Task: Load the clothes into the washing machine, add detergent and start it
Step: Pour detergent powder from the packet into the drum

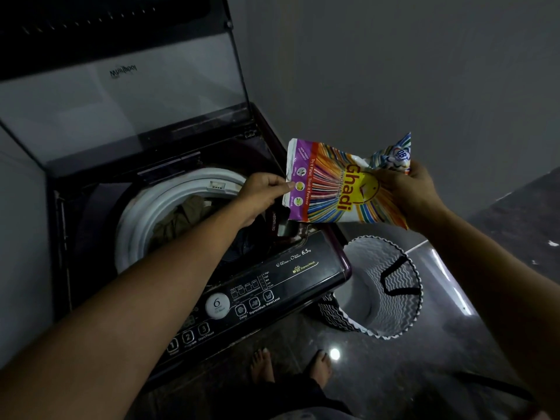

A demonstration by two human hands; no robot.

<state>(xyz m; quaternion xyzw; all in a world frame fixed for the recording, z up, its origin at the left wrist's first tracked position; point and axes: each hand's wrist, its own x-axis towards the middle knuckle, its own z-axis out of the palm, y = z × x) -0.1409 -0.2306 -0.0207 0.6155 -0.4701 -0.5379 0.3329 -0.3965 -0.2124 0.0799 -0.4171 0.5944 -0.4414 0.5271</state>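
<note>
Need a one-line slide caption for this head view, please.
Both hands, left and right, hold a detergent packet above the open washing machine, clothes already in the drum.

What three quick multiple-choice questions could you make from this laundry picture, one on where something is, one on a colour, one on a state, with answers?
1. Where is the laundry basket?
A. On the floor to the right of the washing machine
B. On top of the raised lid
C. Inside the drum

2. What colour is the big brand word on the detergent packet?
A. Green
B. Red
C. Black

3. How is the machine's lid?
A. Shut flat
B. Taken off and lying on the floor
C. Raised open

Answers: 1 A, the basket stands on the dark floor beside the machine's right side. 2 B, the letters are red on a yellow sun. 3 C, the lid stands up behind the drum, where clothes show; the left hand and right hand hold the packet above it.
</note>
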